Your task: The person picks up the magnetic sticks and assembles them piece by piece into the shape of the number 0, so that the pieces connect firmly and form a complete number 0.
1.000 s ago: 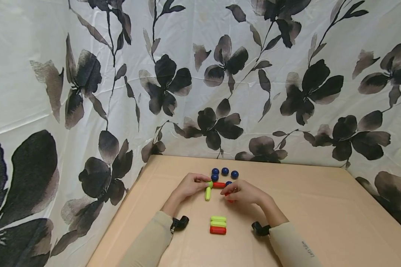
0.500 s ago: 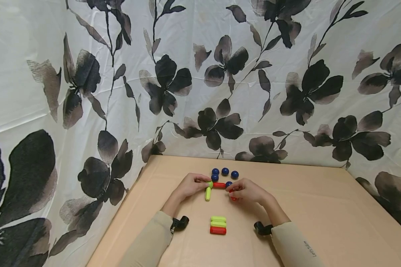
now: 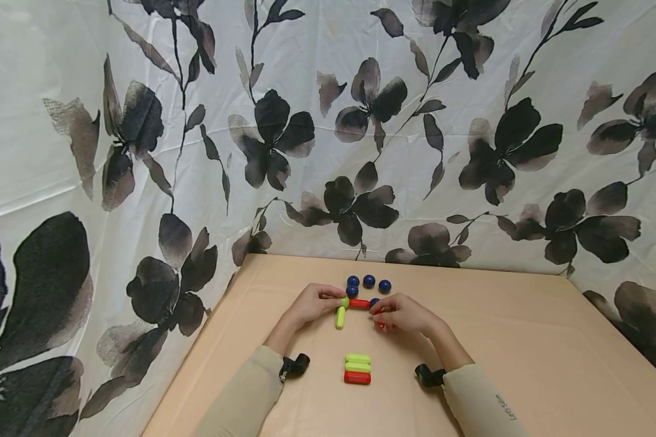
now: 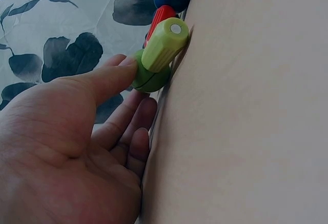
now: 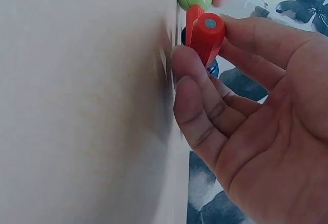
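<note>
My left hand (image 3: 313, 303) pinches a green ball (image 4: 151, 82) between thumb and fingers. From that ball a yellow-green magnetic rod (image 3: 340, 318) points toward me, showing a metal disc in its end. A red rod (image 3: 359, 303) runs right from the green ball to a blue ball (image 3: 375, 301). At the blue ball, my right hand (image 3: 401, 312) grips a second red magnetic rod (image 5: 207, 39), its end disc facing the right wrist camera. Fingers partly cover this rod and the blue ball in the head view.
Several loose blue balls (image 3: 369, 281) lie just beyond the joined pieces. Nearer me, two yellow-green rods (image 3: 358, 363) and a red rod (image 3: 358, 377) lie side by side on the tan table (image 3: 525, 340). A floral cloth (image 3: 317, 152) hangs behind the table.
My right hand has shifted slightly to the right with the red rod, then stayed nearly still beside the blue ball. The left hand has kept its hold on the green ball.
</note>
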